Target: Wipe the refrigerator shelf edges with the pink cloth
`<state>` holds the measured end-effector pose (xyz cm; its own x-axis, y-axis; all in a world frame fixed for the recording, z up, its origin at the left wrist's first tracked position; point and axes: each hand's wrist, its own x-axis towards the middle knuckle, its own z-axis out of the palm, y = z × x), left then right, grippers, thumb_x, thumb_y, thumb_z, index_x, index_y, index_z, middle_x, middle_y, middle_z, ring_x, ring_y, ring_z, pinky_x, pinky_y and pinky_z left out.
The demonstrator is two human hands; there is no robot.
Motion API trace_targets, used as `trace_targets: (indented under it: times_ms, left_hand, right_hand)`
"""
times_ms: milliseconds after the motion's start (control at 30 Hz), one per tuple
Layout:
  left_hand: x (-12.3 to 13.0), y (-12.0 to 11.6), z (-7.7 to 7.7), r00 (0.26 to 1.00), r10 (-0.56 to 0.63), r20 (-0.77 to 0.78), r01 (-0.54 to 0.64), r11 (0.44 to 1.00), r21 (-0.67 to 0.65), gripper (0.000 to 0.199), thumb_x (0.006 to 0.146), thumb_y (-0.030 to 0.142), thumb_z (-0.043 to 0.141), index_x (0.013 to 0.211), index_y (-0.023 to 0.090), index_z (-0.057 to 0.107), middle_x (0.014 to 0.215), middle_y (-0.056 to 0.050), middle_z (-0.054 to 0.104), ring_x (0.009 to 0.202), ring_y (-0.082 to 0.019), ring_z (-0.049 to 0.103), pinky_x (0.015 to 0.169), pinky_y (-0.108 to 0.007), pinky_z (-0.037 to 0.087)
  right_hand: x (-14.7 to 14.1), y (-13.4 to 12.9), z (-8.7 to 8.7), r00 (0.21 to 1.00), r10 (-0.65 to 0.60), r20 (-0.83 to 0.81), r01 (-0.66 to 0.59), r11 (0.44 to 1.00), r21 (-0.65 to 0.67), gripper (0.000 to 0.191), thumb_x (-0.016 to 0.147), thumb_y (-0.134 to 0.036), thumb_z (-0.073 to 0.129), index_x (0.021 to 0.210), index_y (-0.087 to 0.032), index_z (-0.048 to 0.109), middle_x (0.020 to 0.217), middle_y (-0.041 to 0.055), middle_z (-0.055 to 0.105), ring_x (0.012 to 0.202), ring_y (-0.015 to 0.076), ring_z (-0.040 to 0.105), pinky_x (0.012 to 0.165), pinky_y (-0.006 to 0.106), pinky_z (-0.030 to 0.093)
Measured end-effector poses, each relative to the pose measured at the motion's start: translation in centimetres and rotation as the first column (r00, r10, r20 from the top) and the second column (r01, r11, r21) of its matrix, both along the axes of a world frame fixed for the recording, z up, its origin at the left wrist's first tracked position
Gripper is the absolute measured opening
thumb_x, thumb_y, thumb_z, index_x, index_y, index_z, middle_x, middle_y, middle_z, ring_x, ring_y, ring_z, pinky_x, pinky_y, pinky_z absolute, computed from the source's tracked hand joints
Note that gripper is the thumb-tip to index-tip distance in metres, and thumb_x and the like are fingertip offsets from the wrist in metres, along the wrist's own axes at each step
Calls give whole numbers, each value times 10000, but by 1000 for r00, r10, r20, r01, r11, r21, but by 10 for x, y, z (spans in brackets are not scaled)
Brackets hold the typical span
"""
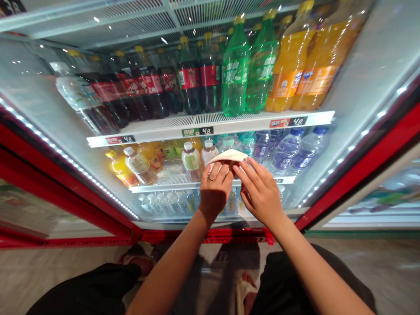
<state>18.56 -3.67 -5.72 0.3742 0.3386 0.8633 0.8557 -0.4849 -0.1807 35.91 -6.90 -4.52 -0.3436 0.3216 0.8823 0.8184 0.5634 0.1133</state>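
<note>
A folded white cloth (230,155) is stretched between my two hands in front of the middle shelf of a lit drinks fridge. My left hand (215,187) has its fingers curled against the cloth's underside, and a ring shows on one finger. My right hand (261,187) pinches the cloth's right edge, fingertips close to those of the left. Just left of the cloth stand a bottle with a green label (191,161) and a white-capped bottle (209,150). Part of the shelf behind is hidden by the hands.
The upper shelf edge (229,124) carries price tags, with cola bottles (191,81), green soda bottles (236,70) and orange soda bottles (288,65) above. Blue-capped bottles (288,148) stand at right. Red door frames (354,162) flank the fridge.
</note>
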Motion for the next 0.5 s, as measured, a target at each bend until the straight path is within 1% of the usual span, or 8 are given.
trace_targets:
  times_ms: [133, 233, 367, 500]
  left_hand:
    - [-1, 2, -4, 1000, -8, -1, 8, 1000, -21, 488, 967, 111, 618, 1442, 186, 701, 1424, -136, 758, 1390, -273, 681, 1270, -476, 454]
    - [-3, 3, -4, 1000, -18, -10, 18, 1000, -13, 501, 955, 120, 624, 1448, 175, 694, 1433, -134, 754, 1403, -269, 672, 1273, -462, 448]
    - [-6, 4, -3, 999, -25, -21, 25, 999, 21, 472, 945, 130, 633, 1409, 166, 710, 1410, -123, 769, 1375, -247, 687, 1245, -422, 474]
    - [-12, 3, 0, 999, -31, -33, 31, 1000, -5, 507, 936, 146, 683, 1439, 204, 684, 1424, -99, 763, 1370, -236, 686, 1209, -390, 504]
  right_hand:
    - [-1, 5, -2, 998, 69, -11, -69, 998, -12, 846, 1007, -96, 524, 1761, -276, 185, 1644, 93, 583, 1597, 285, 465, 1253, 520, 509]
    - [-3, 8, -3, 994, 102, -24, -103, 994, -23, 860, 1003, -79, 515, 1764, -282, 168, 1628, 108, 597, 1593, 295, 470, 1234, 542, 532]
    - [-4, 13, -3, 993, 114, -29, -115, 993, -19, 860, 998, -79, 526, 1764, -265, 182, 1601, 139, 613, 1586, 318, 477, 1213, 570, 554]
    - [-5, 18, -6, 995, 95, -33, -96, 995, -21, 863, 1001, -86, 528, 1766, -264, 171, 1609, 159, 599, 1575, 346, 491, 1203, 598, 560]
